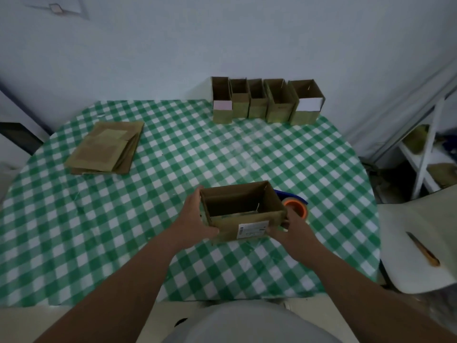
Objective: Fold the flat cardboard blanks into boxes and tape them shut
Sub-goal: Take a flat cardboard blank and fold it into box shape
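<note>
1. Held over the near middle of the table [222, 154]: an open-topped box [243, 211], brown cardboard, white label [252, 230] on its near wall.
2. Left hand [195, 221] clasped on the box's left end, thumb across the near lower corner, fingers along the left wall.
3. Right hand [290, 231] gripping the right near corner, thumb on the near wall beside the label.
4. Just behind the box's right end and partly hidden by it: a tape roll [295, 206] with an orange core, on a blue dispenser [291, 195].
5. Spread over the table: a green-and-white checked cloth, wrinkled and shiny in the middle, near edge ending short of the table's pale rim.
6. Far left on the cloth: a stack of flat blanks [106, 148], slightly fanned at its right edge.
7. Far edge, right of centre: a row of five open boxes [267, 101] standing side by side against the wall [222, 40]; the two end ones show white panels.
8. Behind everything: a plain pale wall, dimly lit, with a small fixture [57, 8] at upper left.
9. Right of the table: a white chair seat [418, 243] with a knife-like tool [422, 248] lying on it, blurred.
10. Farther right: a white shelf frame [427, 149] with indistinct items on it.
11. Far left edge: pale and dark furniture, too cropped to identify.
</note>
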